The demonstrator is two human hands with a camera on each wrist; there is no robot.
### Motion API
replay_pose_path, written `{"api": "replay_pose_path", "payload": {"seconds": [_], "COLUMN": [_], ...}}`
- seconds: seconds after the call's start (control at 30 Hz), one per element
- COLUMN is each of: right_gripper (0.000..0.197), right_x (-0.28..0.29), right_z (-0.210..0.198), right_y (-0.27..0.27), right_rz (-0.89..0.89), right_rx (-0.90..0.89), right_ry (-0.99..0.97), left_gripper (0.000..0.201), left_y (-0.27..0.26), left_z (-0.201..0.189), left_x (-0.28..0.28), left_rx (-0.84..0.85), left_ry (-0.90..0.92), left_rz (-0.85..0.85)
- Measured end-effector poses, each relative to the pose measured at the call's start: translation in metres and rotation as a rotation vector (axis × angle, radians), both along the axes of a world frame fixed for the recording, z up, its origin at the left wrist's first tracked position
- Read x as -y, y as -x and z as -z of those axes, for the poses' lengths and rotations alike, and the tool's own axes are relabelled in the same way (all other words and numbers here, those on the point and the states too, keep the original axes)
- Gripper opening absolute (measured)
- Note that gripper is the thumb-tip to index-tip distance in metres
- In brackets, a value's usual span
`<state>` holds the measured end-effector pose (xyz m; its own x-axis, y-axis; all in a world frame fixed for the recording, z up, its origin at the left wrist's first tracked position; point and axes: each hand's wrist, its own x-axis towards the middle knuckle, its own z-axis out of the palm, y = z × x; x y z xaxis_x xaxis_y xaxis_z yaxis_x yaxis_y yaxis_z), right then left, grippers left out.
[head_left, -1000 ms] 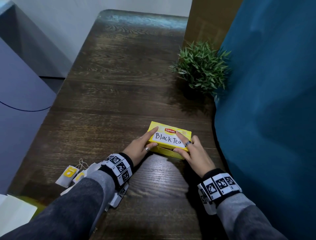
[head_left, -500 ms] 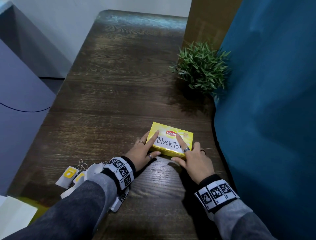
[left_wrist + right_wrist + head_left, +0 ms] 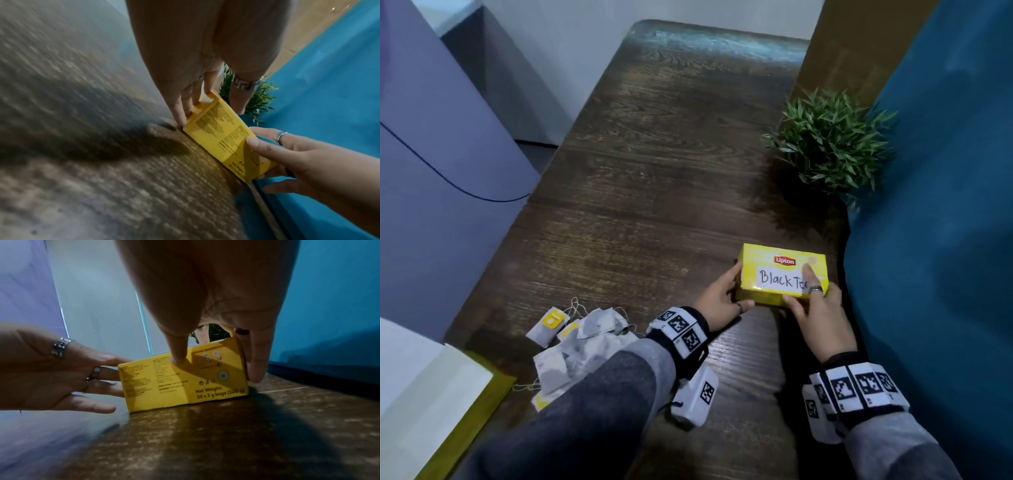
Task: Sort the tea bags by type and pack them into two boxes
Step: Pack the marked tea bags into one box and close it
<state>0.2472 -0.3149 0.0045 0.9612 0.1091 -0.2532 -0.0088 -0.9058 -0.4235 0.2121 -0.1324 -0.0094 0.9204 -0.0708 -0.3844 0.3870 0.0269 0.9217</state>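
Note:
A yellow Lipton box (image 3: 774,274) with a handwritten "Black Tea" label lies shut on the dark wooden table (image 3: 654,171), near its right edge. My left hand (image 3: 722,298) presses straight fingers against the box's left end (image 3: 197,110), with the thumb along the front bottom edge. My right hand (image 3: 813,303) grips the right corner: index finger across the lid, thumb (image 3: 179,358) on the front face (image 3: 164,382), other fingers down the right end. A loose heap of tea bags (image 3: 585,339), some with yellow tags, lies left of my left forearm.
A small green potted plant (image 3: 828,144) stands behind the box at the table's right edge. Teal fabric (image 3: 945,205) runs close along the right side. A white and yellow-green object (image 3: 431,394) is cut off at the lower left.
The box has slid right, closer to the teal fabric. My left index finger has come off the lid, and that hand now sits at the box's left end. The right hand stays on the right corner.

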Motion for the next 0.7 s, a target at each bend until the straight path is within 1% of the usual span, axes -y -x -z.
{"api": "replay_pose_path", "payload": {"seconds": [0.1, 0.17, 0.2, 0.27, 0.33, 0.4, 0.43, 0.57, 0.63, 0.7], "right_gripper": [0.072, 0.072, 0.07, 0.059, 0.047, 0.04, 0.038, 0.032, 0.03, 0.028], "right_x": [-0.001, -0.006, -0.01, -0.023, -0.043, -0.067, -0.08, -0.135, -0.165, -0.202], "right_z": [0.0, -0.004, -0.008, -0.017, -0.027, -0.037, -0.041, -0.054, -0.058, -0.062], "right_y": [-0.001, 0.0, 0.001, 0.006, 0.012, 0.02, 0.026, 0.05, 0.061, 0.076], "right_rz": [-0.006, -0.027, -0.028, -0.029, -0.086, -0.176, -0.217, -0.39, -0.528, -0.688], "right_rx": [-0.009, 0.061, 0.128, 0.293, 0.455, 0.552, 0.562, 0.452, 0.365, 0.224], "right_ry": [0.11, 0.204, 0.21, 0.116, -0.028, -0.137, -0.181, -0.344, -0.356, -0.304], "left_gripper": [0.082, 0.077, 0.071, 0.059, 0.05, 0.043, 0.041, 0.036, 0.035, 0.035], "left_y": [0.0, 0.004, 0.007, 0.014, 0.023, 0.032, 0.035, 0.056, 0.071, 0.088], "left_z": [0.002, -0.004, -0.009, -0.021, -0.039, -0.063, -0.076, -0.138, -0.163, -0.177], "left_x": [-0.002, -0.007, -0.011, -0.021, -0.039, -0.064, -0.078, -0.147, -0.185, -0.222], "left_rx": [-0.029, -0.047, -0.05, -0.019, 0.033, 0.077, 0.103, 0.198, 0.204, 0.173], "left_ry": [-0.074, -0.151, -0.206, -0.336, -0.42, -0.479, -0.5, -0.66, -0.757, -0.861], "left_rz": [0.051, 0.089, 0.088, 0.067, 0.029, -0.012, -0.03, -0.113, -0.161, -0.166]}}
